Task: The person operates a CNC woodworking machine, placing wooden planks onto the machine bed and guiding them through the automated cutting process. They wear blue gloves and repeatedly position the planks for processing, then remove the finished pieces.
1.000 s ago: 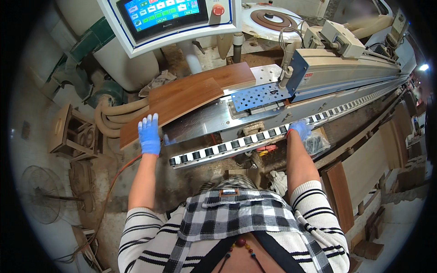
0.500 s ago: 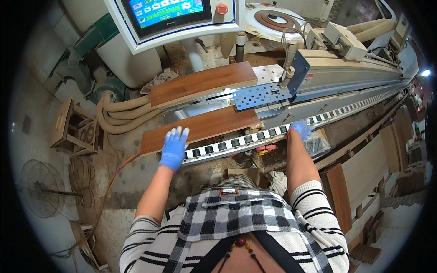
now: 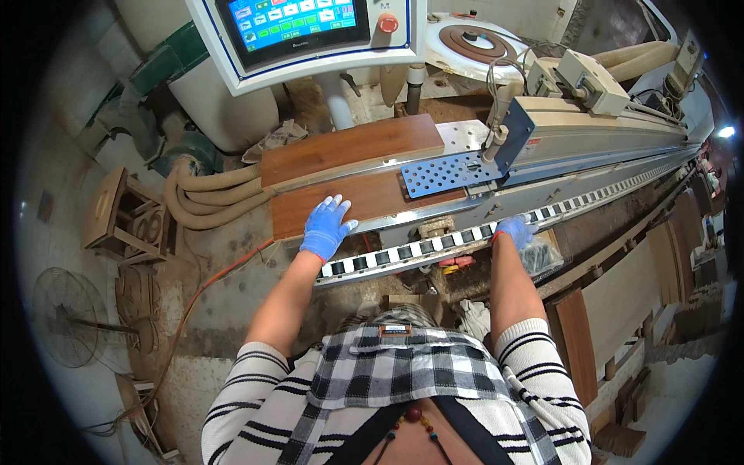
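My left hand (image 3: pixel 327 228), in a blue glove with pale fingertips, lies with spread fingers on the left part of a reddish-brown wooden board (image 3: pixel 298 208). The board's right end runs beneath a blue perforated plate (image 3: pixel 442 177) on the long machine. My right hand (image 3: pixel 514 230), also gloved in blue, bends over the roller rail (image 3: pixel 415 249) further right, its fingers curled on the rail and partly hidden. A second brown board (image 3: pixel 349 149) lies behind the first, parallel to it, and neither hand touches it.
A control panel with a lit screen (image 3: pixel 294 22) and red button (image 3: pixel 388 23) stands at the back. Beige hoses (image 3: pixel 203 208) and an orange hose (image 3: pixel 232 266) lie left. A wire fan (image 3: pixel 71 316) stands at far left. More boards (image 3: pixel 575 341) lean at right.
The front board has shifted right and away from me, further under the perforated plate, with my left hand on it. My right hand stays at the roller rail. The view has tilted slightly.
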Demonstrator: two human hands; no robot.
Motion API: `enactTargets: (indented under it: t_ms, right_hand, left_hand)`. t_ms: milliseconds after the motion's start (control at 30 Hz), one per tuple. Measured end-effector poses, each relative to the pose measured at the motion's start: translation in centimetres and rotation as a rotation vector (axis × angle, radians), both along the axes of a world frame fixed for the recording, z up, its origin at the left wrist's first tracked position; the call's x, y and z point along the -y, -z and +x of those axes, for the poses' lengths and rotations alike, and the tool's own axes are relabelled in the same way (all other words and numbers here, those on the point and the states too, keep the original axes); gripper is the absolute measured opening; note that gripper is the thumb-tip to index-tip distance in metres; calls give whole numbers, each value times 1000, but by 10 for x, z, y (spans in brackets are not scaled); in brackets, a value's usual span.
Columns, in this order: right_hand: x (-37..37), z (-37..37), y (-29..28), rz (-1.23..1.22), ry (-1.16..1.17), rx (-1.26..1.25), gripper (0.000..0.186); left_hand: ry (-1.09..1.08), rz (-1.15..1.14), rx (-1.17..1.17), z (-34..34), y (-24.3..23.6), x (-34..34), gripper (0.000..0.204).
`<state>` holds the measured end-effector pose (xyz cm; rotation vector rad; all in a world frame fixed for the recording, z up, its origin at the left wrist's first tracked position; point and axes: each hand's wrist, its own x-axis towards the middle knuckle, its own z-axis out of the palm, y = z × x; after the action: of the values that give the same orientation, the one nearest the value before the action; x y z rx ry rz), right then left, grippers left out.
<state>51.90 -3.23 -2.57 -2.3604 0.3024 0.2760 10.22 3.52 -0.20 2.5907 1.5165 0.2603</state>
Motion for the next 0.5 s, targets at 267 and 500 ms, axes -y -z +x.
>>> enactTargets:
  t_ms: [267,500]
  right_hand:
    - [0,0,6,20,37,67,53]
    - [-1,2,5,-12,21,42,50]
  left_hand:
    - [-400,75,-69,-72,-13,34,66]
    - [-583,-62,268,-101,8,45,66]
